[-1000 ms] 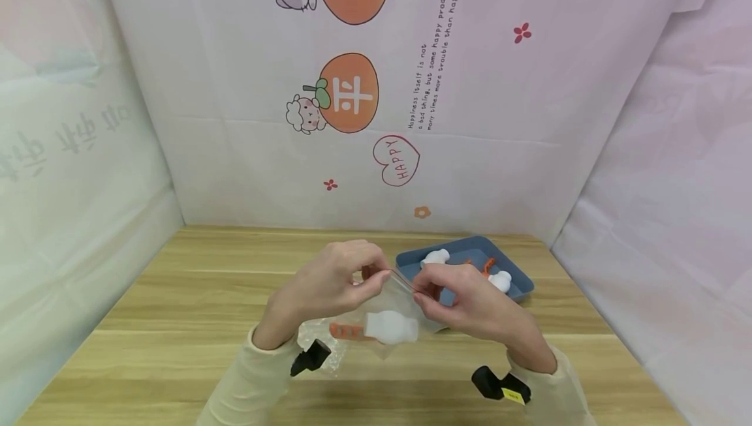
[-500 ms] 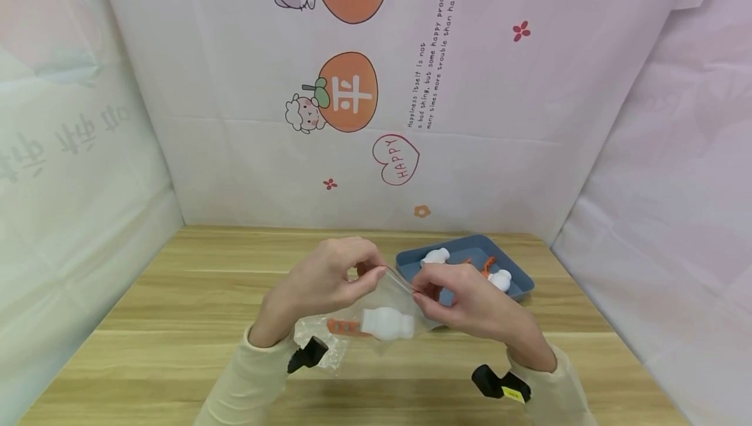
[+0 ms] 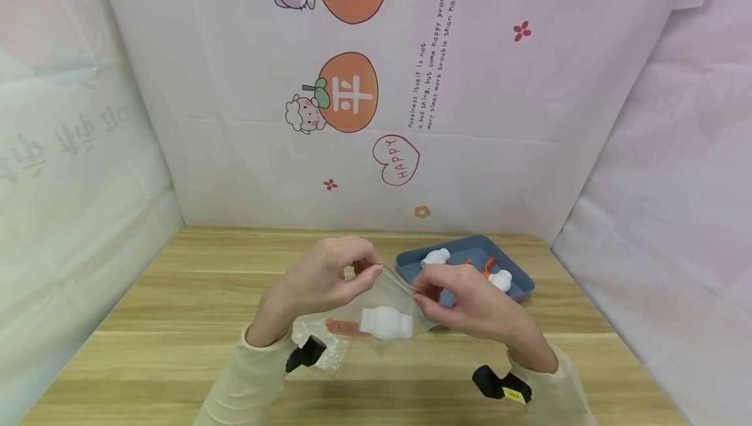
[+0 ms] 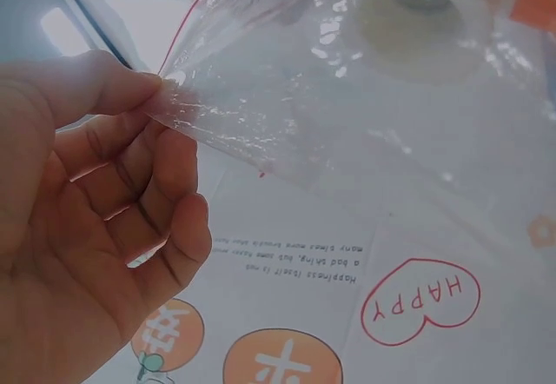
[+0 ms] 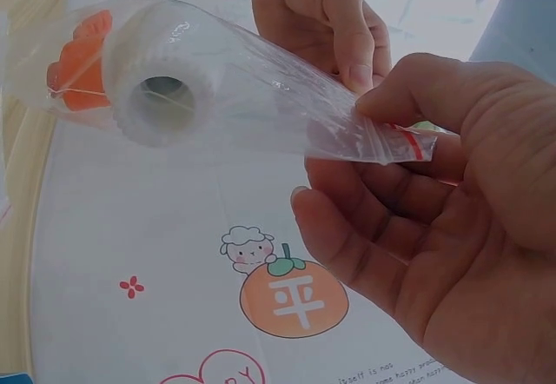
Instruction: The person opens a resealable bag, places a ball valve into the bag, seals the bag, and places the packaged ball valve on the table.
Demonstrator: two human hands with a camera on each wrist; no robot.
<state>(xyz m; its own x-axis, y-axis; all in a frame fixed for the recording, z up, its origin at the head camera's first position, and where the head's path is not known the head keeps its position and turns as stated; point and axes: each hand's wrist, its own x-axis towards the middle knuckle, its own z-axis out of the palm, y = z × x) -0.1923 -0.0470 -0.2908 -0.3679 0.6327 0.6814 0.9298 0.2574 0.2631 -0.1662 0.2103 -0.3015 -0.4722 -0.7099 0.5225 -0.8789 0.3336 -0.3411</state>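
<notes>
Both hands hold up a clear plastic bag [image 3: 384, 295] with a red line along its top edge. The left hand [image 3: 326, 276] pinches one top corner between thumb and index finger; the right hand [image 3: 472, 302] pinches the opposite corner. Inside the bag lie a white bottle-shaped piece [image 3: 386, 323] and an orange piece [image 3: 343, 327] with holes. In the right wrist view the white piece [image 5: 161, 80] shows a ridged round opening beside the orange piece [image 5: 85, 67]. The left wrist view shows the thumb and index finger on the bag [image 4: 261, 97].
A blue tray [image 3: 523, 288] stands behind the right hand, with white pieces [image 3: 436, 257] and orange pieces [image 3: 489, 265] in it. More crinkled clear plastic [image 3: 331, 351] lies on the wooden table [image 3: 176, 328] near the left wrist. Printed cloth [image 3: 482, 171] hangs behind and at both sides.
The left hand has moved slightly left and up, and the bag with its white and orange pieces has shifted a little the same way. The right hand has stayed nearly still.
</notes>
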